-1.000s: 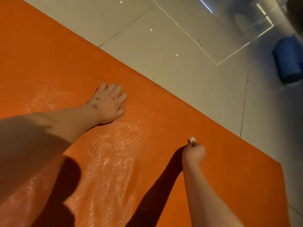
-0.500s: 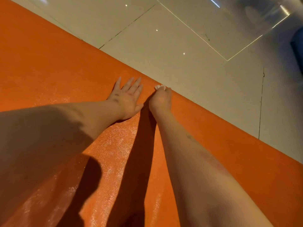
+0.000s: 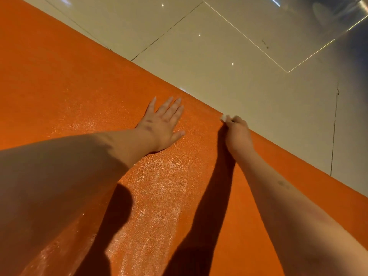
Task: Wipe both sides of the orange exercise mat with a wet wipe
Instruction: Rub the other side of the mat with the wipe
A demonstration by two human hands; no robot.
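A glossy beige tiled floor (image 3: 219,80) fills the upper and right part of the head view, lit warmly. Thin dark grout lines (image 3: 165,33) divide it into large square tiles, and one long dark joint (image 3: 334,126) runs nearly upright down the right side, slightly jagged near its top. Small white pinpoints of reflected light (image 3: 232,64) dot the shiny tiles. Toward the top right a pale grey-blue reflective patch (image 3: 318,16) lies across the floor, bordered by thin bright lines (image 3: 249,42) that meet at a sharp corner. A few small dark specks (image 3: 265,44) sit just inside that patch.
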